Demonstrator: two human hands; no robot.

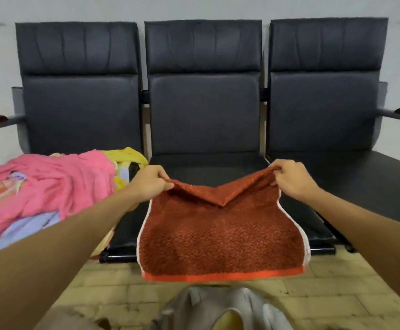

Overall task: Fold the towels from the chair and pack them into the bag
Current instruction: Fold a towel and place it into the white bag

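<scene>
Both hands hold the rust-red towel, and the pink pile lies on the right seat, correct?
No. The head view shows the pink pile on the left seat; the left hand and right hand do hold the rust-red towel.

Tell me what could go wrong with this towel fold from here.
The red towel sags in a V between the left hand and right hand, so the fold may land crooked.
Its near edge hangs past the seat front; it might slip to the floor.
The left forearm lies beside the pink towel and could drag it.
</scene>
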